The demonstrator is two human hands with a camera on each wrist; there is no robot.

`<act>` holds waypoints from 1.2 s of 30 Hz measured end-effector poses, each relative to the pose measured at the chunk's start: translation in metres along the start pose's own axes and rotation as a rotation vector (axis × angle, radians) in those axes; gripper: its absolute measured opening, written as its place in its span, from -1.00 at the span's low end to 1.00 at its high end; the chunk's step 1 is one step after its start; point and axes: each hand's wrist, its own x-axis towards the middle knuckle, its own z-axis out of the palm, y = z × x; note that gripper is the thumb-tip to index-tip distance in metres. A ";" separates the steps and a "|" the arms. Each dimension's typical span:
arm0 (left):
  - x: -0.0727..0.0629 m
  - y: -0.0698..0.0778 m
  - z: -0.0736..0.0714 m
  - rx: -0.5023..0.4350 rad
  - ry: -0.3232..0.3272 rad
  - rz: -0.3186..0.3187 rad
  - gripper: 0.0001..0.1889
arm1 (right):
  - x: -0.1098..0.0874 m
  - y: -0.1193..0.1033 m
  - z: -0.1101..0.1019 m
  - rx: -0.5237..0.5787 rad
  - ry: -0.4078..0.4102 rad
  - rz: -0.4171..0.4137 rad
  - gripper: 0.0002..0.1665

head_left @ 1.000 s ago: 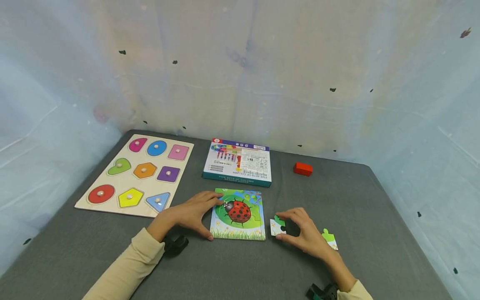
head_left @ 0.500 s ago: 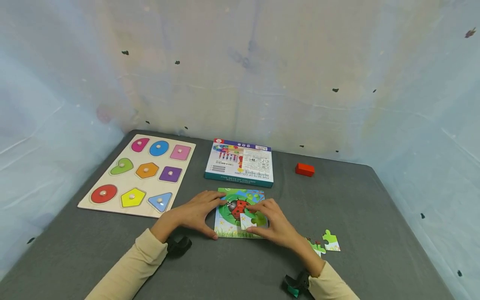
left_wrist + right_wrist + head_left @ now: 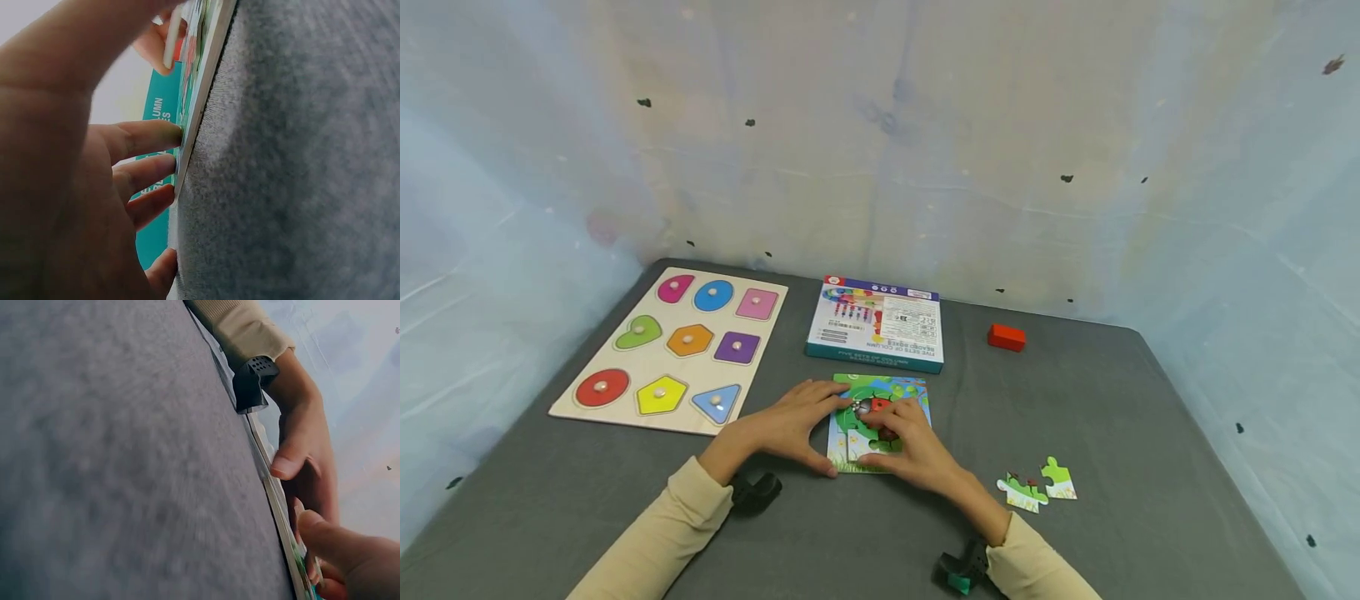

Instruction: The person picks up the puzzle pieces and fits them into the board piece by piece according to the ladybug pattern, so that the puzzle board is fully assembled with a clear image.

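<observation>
A ladybug jigsaw board (image 3: 917, 392) lies flat on the grey table. The left hand (image 3: 784, 427) touches its left side, fingers on the upper part and thumb at the lower left corner. In the left wrist view the fingertips (image 3: 167, 134) meet the board's edge. Above the board's lower left, the right hand (image 3: 917, 450) pinches a white and green puzzle piece (image 3: 859, 447) between thumb and fingers. That piece shows edge-on in the left wrist view, tilted up from the board. The right hand hides part of the ladybug picture.
Two loose puzzle pieces, one (image 3: 1022, 493) beside the other (image 3: 1061, 481), lie right of the board. Behind it is a flat toy box (image 3: 880, 329). A wooden peg puzzle (image 3: 700, 375) lies at the left, and a red block (image 3: 1006, 337) stands at the back right.
The right hand has carried the puzzle piece leftward from the table over to the board's lower left, uncovering the loose pieces. The left hand has stayed at the board's left side.
</observation>
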 end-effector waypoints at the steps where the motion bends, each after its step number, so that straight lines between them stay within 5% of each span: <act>1: 0.000 0.000 0.000 -0.002 0.002 -0.005 -0.03 | 0.001 0.000 0.002 -0.006 -0.002 0.000 -0.33; 17: 0.007 0.003 0.011 0.112 0.100 -0.030 -0.41 | 0.006 0.001 0.011 -0.078 -0.033 -0.004 -0.36; 27: 0.007 0.005 0.011 0.110 0.130 -0.013 -0.40 | 0.007 -0.001 0.011 -0.242 -0.107 0.004 -0.47; 36: 0.007 0.005 0.012 0.098 0.130 -0.007 -0.40 | 0.006 0.004 0.012 -0.205 -0.058 -0.002 -0.65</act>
